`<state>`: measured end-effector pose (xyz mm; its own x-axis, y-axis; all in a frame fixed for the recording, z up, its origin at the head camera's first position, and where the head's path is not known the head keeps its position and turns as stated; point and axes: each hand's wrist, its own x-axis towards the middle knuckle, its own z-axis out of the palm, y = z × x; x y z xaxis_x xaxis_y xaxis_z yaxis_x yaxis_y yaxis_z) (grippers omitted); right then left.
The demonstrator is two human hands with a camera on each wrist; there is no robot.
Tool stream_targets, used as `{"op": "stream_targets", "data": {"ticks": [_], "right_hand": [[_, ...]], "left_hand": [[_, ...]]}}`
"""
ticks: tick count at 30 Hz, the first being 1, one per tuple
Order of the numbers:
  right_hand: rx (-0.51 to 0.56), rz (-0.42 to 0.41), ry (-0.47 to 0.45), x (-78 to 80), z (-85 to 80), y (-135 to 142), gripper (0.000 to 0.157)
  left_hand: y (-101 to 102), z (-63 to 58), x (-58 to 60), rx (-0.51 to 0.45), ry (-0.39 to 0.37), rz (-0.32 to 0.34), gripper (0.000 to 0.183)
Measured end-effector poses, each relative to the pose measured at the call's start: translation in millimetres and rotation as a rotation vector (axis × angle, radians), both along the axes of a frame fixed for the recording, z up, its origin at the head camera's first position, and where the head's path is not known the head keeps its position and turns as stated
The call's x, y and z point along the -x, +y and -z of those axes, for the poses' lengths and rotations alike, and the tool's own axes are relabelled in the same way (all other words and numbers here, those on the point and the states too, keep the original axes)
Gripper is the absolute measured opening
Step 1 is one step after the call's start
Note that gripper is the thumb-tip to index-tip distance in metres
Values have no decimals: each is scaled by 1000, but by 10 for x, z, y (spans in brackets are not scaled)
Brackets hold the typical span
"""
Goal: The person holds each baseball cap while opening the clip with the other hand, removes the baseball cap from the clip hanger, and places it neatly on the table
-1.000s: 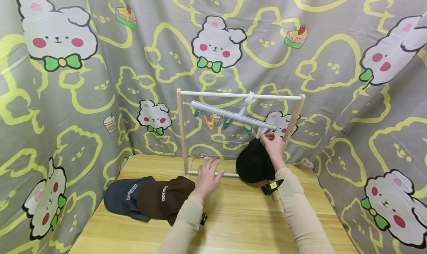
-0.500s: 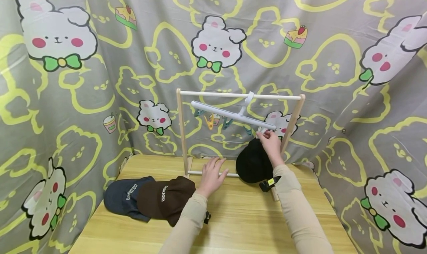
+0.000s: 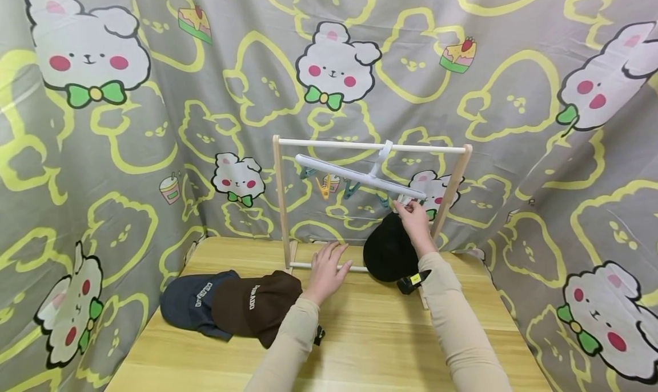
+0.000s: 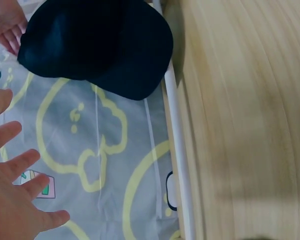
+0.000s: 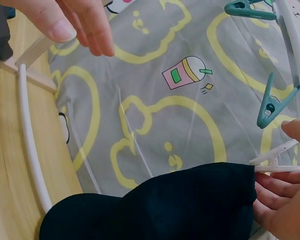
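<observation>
My right hand (image 3: pixel 417 226) is at the right end of the white clip hanger (image 3: pixel 360 174), its fingers curled round a white clip (image 5: pixel 274 161) there. That clip's jaws meet the edge of a black cap (image 3: pixel 388 252), which hangs below with its brim down by the rack's bottom rod. In the right wrist view my fingertips lie right at the cap's edge and the thumb is above the clip. My left hand (image 3: pixel 325 272) is held with spread fingers near the bottom rod, left of the cap, and grips nothing; the left wrist view shows its fingers (image 4: pixel 22 162) apart.
A wooden rack (image 3: pixel 281 203) with a white top rod (image 3: pixel 329 145) carries the hanger. Teal clips (image 5: pixel 272 102) and a yellow clip (image 3: pixel 325 187) hang along it. A brown cap (image 3: pixel 252 306) overlaps a navy cap (image 3: pixel 187 303) at the left of the wooden table (image 3: pixel 370 346). A printed curtain encloses the table.
My right hand has shifted slightly left and up at the clip, and the black cap has stayed put. My left hand has moved a little right along the bottom rod.
</observation>
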<state>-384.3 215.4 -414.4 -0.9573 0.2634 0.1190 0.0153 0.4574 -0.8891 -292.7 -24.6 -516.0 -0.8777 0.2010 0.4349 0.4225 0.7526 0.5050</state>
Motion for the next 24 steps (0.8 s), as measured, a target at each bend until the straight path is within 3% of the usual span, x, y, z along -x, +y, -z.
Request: {"op": "stream_targets", "data": {"ticks": [16,24], "right_hand": [[192,-42,-17,-72,-34,-84,48],[228,-96,-26,-112,-11,-157,51]], "left_hand": [[20,30,-1,5,-27,14,47],[52,42,10,-1,-11,6,47]]}}
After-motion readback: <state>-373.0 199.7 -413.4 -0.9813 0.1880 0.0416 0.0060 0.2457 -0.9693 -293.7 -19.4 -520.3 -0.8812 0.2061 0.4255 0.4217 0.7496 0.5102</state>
